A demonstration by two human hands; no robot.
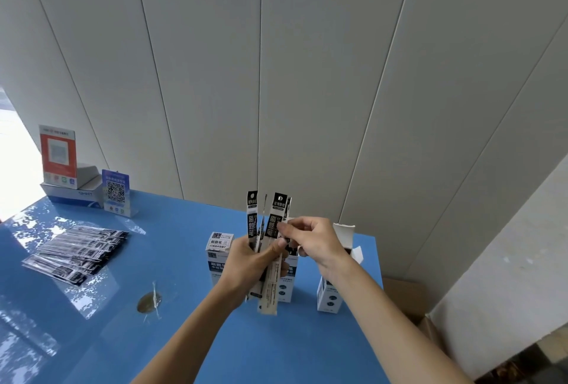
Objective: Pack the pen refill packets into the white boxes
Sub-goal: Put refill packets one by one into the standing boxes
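My left hand [249,263] grips a bunch of several black-and-white pen refill packets [270,230], held upright above the blue table [190,337]. My right hand [313,239] pinches the top part of one packet in that bunch. Right behind the hands stand white boxes with blue print: a closed one [218,245] at the left, one [290,279] mostly hidden by my hands, and an open one [330,294] at the right with its flap [343,234] up. A fanned pile of more refill packets [76,253] lies on the table at the left.
A red QR-code sign [57,156] and a blue QR-code stand [116,193] sit on and beside a white carton [73,193] at the table's far left corner. A round patch with clear tape [149,302] marks the tabletop. An open cardboard box [408,300] stands off the right edge. Panelled wall behind.
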